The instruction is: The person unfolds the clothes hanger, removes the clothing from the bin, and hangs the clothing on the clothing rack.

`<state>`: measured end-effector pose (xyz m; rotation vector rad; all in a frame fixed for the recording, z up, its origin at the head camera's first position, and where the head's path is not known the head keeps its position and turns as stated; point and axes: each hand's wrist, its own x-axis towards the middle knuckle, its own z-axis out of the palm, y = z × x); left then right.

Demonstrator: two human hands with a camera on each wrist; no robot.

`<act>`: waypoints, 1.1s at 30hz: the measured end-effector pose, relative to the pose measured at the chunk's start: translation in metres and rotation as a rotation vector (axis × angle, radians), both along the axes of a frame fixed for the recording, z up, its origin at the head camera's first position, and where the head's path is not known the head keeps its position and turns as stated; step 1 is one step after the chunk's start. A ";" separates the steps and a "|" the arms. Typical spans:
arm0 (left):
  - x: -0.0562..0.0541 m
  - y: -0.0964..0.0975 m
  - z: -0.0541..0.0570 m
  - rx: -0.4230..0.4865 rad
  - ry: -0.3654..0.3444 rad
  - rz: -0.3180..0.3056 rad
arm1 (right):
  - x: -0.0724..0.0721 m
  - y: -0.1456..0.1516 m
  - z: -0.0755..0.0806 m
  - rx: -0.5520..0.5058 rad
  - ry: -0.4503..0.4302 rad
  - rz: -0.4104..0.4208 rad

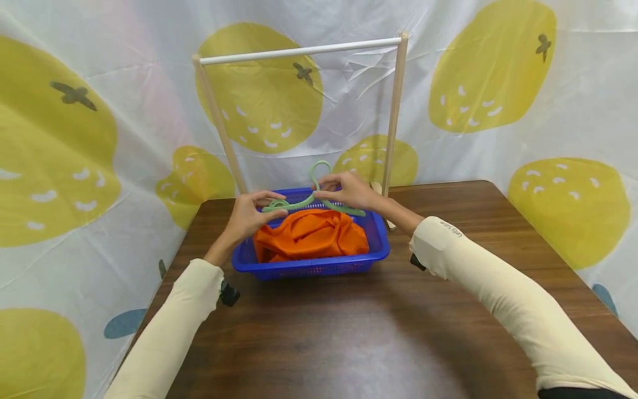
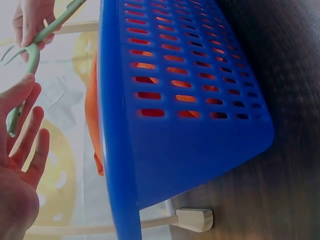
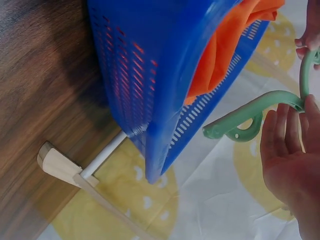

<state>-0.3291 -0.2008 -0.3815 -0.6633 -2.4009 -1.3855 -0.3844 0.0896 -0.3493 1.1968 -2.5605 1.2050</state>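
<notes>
A green clothes hanger (image 1: 299, 203) is held over the blue basket (image 1: 311, 268), its hook pointing up. My left hand (image 1: 251, 215) pinches one end of it between thumb and fingers. Near the base of the hook, my right hand (image 1: 349, 190) pinches the hanger, and its other arm sticks out to the right below that hand. In the right wrist view that free arm of the hanger (image 3: 250, 111) shows a small loop under it. Bunched orange cloth (image 1: 319, 235) lies in the basket, below both hands.
Behind the basket stands a rack with wooden posts (image 1: 397, 111) and a white top bar (image 1: 299, 52). A wooden foot (image 3: 59, 165) of the rack rests on the brown table (image 1: 319, 338). A curtain with yellow fruit prints (image 1: 468, 66) hangs at the back.
</notes>
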 end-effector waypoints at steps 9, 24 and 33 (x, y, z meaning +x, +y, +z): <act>0.002 0.000 0.008 -0.107 0.014 0.006 | -0.002 -0.001 0.005 0.038 0.090 -0.005; 0.000 0.006 0.002 -0.074 0.019 0.020 | -0.002 0.001 0.000 0.018 0.091 0.006; 0.000 0.008 0.005 0.112 -0.014 -0.009 | -0.002 0.003 0.001 0.026 0.066 0.002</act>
